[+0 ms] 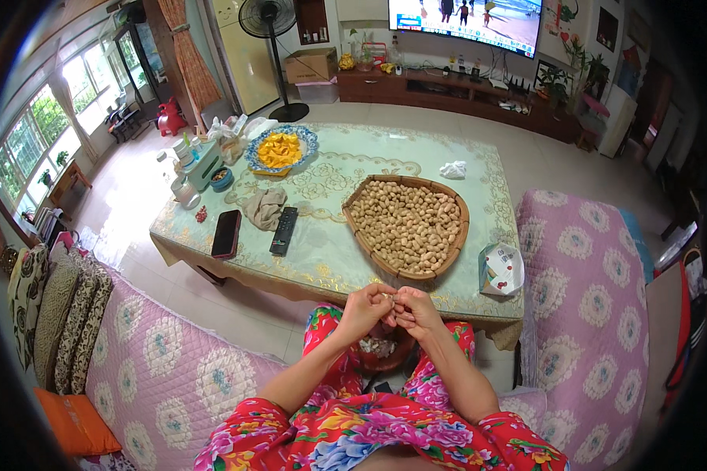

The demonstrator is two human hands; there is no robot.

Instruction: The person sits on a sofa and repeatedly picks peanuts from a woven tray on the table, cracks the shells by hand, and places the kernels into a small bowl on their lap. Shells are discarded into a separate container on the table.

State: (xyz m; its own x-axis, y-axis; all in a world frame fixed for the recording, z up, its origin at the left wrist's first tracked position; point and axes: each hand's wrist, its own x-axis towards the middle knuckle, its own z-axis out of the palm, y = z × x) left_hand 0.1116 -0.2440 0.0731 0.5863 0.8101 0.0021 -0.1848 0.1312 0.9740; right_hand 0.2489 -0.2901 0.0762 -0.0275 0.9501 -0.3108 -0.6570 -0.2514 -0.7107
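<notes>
My left hand (pixel 366 311) and my right hand (pixel 417 313) meet just in front of the table's near edge. Their fingertips pinch a small pale piece, seemingly a peanut, mostly covered by the fingers. Beyond them on the table stands a woven bamboo basket (pixel 465 235) heaped with unshelled peanuts (pixel 409 226). Below my hands, between my knees, is a reddish-brown container (pixel 368 362) with pale scraps (pixel 378 346) that look like peanut shells. My wrists partly hide it.
The cloth-covered table (pixel 324 259) also carries a phone (pixel 226 234), a remote control (pixel 283 231), a crumpled cloth (pixel 264 209), a blue-patterned dish (pixel 253 154) of yellow pieces, a folded paper box (pixel 501 269) and a crumpled tissue (pixel 453 169). Quilted sofas (pixel 583 294) flank me.
</notes>
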